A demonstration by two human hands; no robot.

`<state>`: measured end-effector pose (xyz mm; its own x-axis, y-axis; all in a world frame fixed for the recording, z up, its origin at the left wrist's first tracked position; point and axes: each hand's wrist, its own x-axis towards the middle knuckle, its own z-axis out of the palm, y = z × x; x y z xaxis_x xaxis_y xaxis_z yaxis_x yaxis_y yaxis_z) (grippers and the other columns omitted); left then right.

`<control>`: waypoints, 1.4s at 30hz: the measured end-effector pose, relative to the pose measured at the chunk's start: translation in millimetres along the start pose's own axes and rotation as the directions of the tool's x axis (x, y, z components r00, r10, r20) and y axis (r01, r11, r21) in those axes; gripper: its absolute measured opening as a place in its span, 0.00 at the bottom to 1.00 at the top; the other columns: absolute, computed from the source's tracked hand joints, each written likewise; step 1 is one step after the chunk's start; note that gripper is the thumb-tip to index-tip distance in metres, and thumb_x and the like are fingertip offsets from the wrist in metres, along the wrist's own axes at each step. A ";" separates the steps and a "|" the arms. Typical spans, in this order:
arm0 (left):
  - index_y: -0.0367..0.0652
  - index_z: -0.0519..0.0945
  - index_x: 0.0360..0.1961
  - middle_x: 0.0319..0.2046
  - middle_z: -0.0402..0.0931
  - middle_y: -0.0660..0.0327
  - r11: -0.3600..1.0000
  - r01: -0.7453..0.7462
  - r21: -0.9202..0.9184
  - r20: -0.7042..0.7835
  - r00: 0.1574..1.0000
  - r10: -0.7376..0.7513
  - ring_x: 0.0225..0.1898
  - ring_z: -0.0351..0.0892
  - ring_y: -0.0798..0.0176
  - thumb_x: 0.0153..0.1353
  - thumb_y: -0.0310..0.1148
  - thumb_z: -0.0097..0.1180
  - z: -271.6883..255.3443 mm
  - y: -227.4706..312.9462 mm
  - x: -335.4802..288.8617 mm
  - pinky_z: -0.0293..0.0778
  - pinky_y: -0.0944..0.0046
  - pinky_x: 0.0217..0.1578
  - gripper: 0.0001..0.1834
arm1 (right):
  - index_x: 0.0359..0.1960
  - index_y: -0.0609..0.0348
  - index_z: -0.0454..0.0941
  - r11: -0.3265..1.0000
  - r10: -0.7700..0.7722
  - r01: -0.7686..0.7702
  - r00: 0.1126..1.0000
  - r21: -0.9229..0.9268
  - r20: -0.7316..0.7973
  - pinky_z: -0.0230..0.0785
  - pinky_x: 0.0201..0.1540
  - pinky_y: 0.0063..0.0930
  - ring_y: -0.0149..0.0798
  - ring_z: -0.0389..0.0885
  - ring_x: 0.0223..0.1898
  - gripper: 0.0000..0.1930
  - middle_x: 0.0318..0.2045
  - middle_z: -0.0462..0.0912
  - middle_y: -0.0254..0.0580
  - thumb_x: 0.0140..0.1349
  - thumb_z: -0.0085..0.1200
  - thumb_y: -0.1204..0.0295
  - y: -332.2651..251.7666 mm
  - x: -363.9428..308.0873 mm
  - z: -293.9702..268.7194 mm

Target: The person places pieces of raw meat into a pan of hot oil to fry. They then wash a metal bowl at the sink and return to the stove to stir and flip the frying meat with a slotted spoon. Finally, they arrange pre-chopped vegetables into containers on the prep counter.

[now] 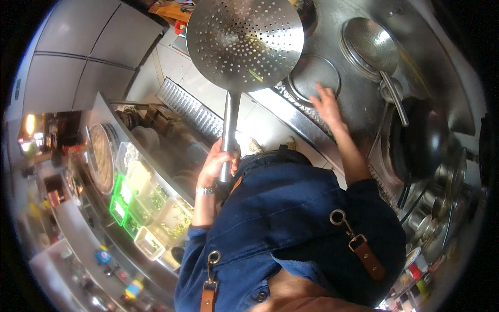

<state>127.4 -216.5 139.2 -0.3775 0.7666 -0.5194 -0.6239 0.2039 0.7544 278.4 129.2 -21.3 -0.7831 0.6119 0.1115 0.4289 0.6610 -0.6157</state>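
Observation:
My left hand is wrapped round the handle of a big perforated skimmer, a round steel strainer held up in front of me. A few greenish scraps cling to its holed face. Over the steel stove top, my right hand reaches out with its fingers apart and nothing in them. It is by the near side of a round metal disc with a raised rim; whether the fingertips touch it I cannot tell. The skimmer hides part of the disc's surroundings.
At the right, a second strainer lies over round metalware, near a dark wok and several long-handled utensils. On my left, a counter holds food tubs, a green-rimmed container and a large round pan. A ridged metal grate crosses the floor.

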 end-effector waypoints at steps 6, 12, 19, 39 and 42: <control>0.37 0.68 0.38 0.17 0.72 0.62 0.992 -0.013 0.123 0.026 1.000 0.010 0.12 0.72 0.69 0.47 0.26 0.53 4.5 -13.1 17.8 0.70 0.73 0.10 0.15 | 0.50 0.55 0.73 0.840 0.486 -0.508 0.860 -0.189 -0.155 0.69 0.41 0.35 0.44 0.78 0.37 0.18 0.34 0.79 0.44 0.59 0.51 0.65 75.5 -101.8 -107.1; 0.39 0.67 0.32 0.17 0.68 0.61 0.967 0.091 0.239 0.040 0.994 -0.103 0.13 0.69 0.68 0.48 0.24 0.50 23.1 -12.5 29.3 0.68 0.71 0.13 0.09 | 0.48 0.51 0.75 0.755 0.615 -0.616 0.784 -0.226 -0.083 0.69 0.40 0.38 0.46 0.78 0.38 0.20 0.35 0.80 0.45 0.55 0.56 0.59 79.8 -179.9 -142.4; 0.39 0.67 0.33 0.17 0.69 0.62 0.948 0.077 0.309 0.093 0.990 -0.110 0.14 0.70 0.68 0.48 0.24 0.49 41.0 -12.5 38.7 0.68 0.72 0.13 0.09 | 0.57 0.56 0.64 0.557 0.751 -0.642 0.661 -0.527 -0.011 0.72 0.42 0.42 0.50 0.78 0.42 0.33 0.47 0.74 0.53 0.50 0.59 0.56 46.8 -191.5 -104.9; 0.37 0.65 0.46 0.19 0.71 0.63 0.796 -0.068 0.602 0.162 0.986 -0.039 0.15 0.71 0.70 0.53 0.21 0.51 110.8 -19.2 88.4 0.70 0.72 0.15 0.18 | 0.64 0.53 0.54 0.977 0.204 -0.204 0.979 -0.067 -0.006 0.75 0.35 0.40 0.51 0.76 0.30 0.36 0.41 0.61 0.52 0.50 0.52 0.79 -79.6 -62.5 -144.5; 0.36 0.65 0.45 0.19 0.71 0.64 0.795 -0.107 0.597 0.170 0.985 0.005 0.15 0.71 0.71 0.52 0.21 0.51 113.3 -17.6 94.4 0.70 0.72 0.14 0.18 | 0.63 0.58 0.53 0.911 0.265 -0.231 0.962 -0.341 0.057 0.72 0.40 0.46 0.57 0.77 0.31 0.35 0.44 0.62 0.57 0.51 0.52 0.77 -54.0 -94.0 -138.0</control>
<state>180.3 -78.8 122.4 -0.2583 0.8600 -0.4401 -0.0472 0.4437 0.8949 391.0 95.9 109.2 -0.6653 0.7398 -0.1003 0.7255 0.6089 -0.3209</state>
